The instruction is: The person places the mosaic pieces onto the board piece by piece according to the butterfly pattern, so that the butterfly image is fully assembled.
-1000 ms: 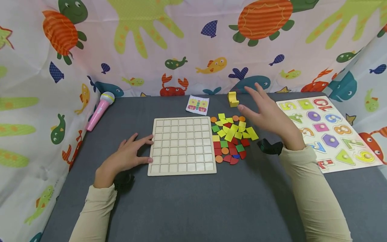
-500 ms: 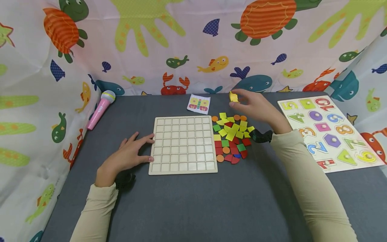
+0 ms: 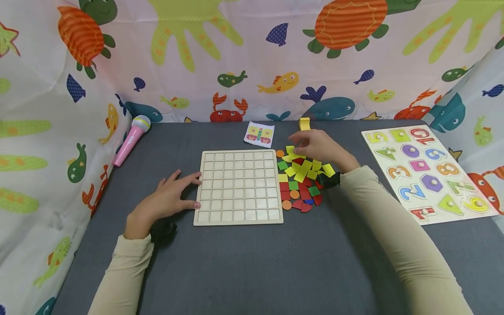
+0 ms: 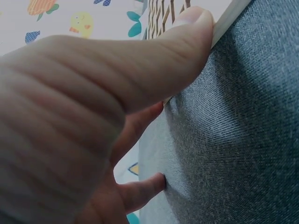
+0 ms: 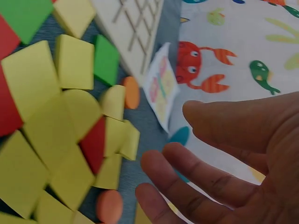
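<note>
Cloth point(image 3: 252, 52) with turtles, crabs, fish and whales on it hangs at the back and down both sides. Under your things is the dark grey surface point(image 3: 244, 267). Over on your right, the number board point(image 3: 415, 178) lies a bit crooked, with bright numbers and shapes. In the middle is the wooden board point(image 3: 238, 188) with lots of little squares. Your left hand point(image 3: 165, 201) is at its left side, fingers spread apart, with the thumb on the edge. Your right hand point(image 3: 320, 146) is just over the far end of the pile of flat pieces point(image 3: 300, 175); its fingers are bent a bit, with a gap between them and the thumb. That pile lies right beside the wooden board, on its right: lots of yellow, some red, green and orange, and a bit of blue. The pink microphone point(image 3: 131, 141) lies far over on your left. The picture card point(image 3: 259, 134), with a butterfly on it, lies just behind the wooden board. Smallest is the yellow block point(image 3: 304, 124), just behind your right hand.
</note>
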